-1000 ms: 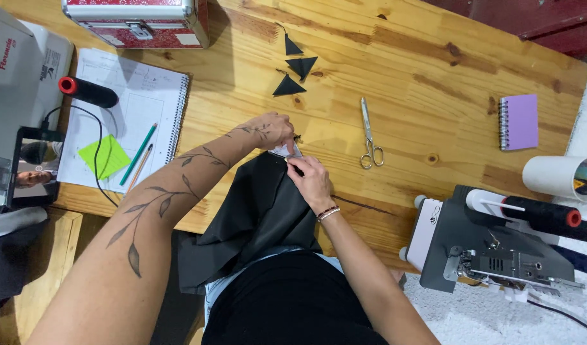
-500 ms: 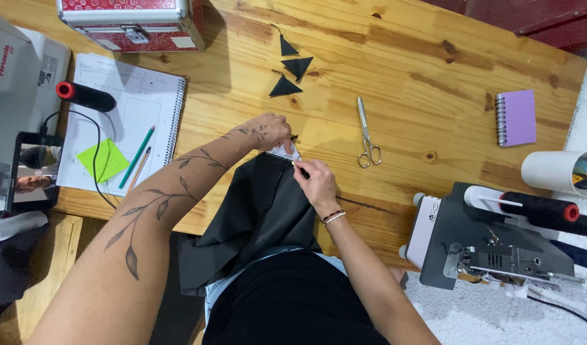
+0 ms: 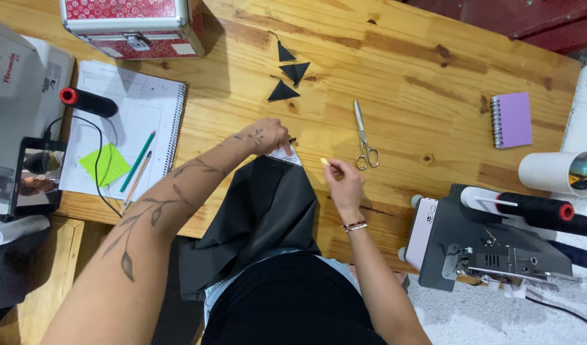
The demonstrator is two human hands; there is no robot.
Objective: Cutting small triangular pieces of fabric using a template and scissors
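The left hand [image 3: 266,135] presses its fingertips down on the top edge of a black fabric piece [image 3: 261,214], pinning it and a small white patch [image 3: 285,154] against the wooden worktop [image 3: 434,70] near its front edge; the fingers are curled closed over the cloth. The right hand [image 3: 346,185] is lifted just beside it, thumb and forefinger pinched on a thin pin with a pale head [image 3: 324,161], apart from the fabric. The fabric hangs from the front edge of the worktop down over the person's lap. Just beyond the right hand lie metal scissors [image 3: 363,137], blades pointing toward the back edge. Three small black fabric triangles [image 3: 292,71] sit farther back, near the middle. A red patterned case [image 3: 130,22] stands at the back left corner, with an open spiral notebook [image 3: 130,121], a green sticky note [image 3: 104,163] and two pencils [image 3: 137,167] along the left side. A purple notepad [image 3: 512,119] lies toward the right edge, and an overlock machine [image 3: 491,246] stands off the front right corner.
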